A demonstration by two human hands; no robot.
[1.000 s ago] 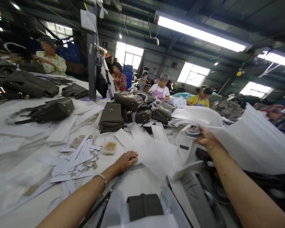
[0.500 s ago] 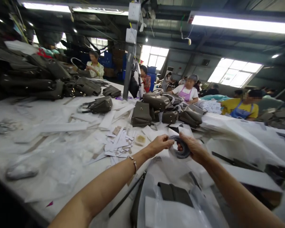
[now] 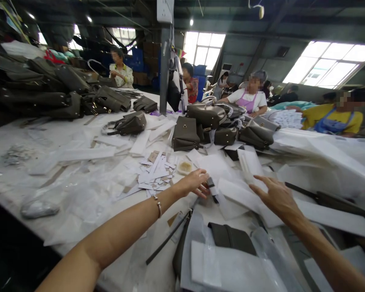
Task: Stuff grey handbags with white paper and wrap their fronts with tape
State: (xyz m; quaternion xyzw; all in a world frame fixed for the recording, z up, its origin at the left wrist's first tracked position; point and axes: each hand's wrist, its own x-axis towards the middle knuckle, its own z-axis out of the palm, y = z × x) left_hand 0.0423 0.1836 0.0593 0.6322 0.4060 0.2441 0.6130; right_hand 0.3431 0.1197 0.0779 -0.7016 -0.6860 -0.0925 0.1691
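My left hand (image 3: 197,183) is over the table with its fingers loosely curled and apart. Just beyond its fingertips is a small dark piece with a white band (image 3: 212,189); whether they touch I cannot tell. To the right, my right hand (image 3: 275,196) reaches out over white foam sheets with fingers spread and nothing in them. Below and between my arms lies a dark olive handbag (image 3: 232,238), partly covered by white foam sheet (image 3: 231,265) and clear plastic. Its thin strap (image 3: 167,240) trails to the left.
Several dark handbags (image 3: 187,134) are piled ahead, and a larger heap (image 3: 39,99) stands at far left. Paper scraps (image 3: 155,172) and a small clear tub (image 3: 185,167) lie left of centre. A post (image 3: 164,73) rises behind. Co-workers (image 3: 251,99) sit across the table.
My hands have come apart, the right one moving rightward. The dark coil they held between them is no longer seen as a ring; a dark, white-banded piece is by my left fingers.
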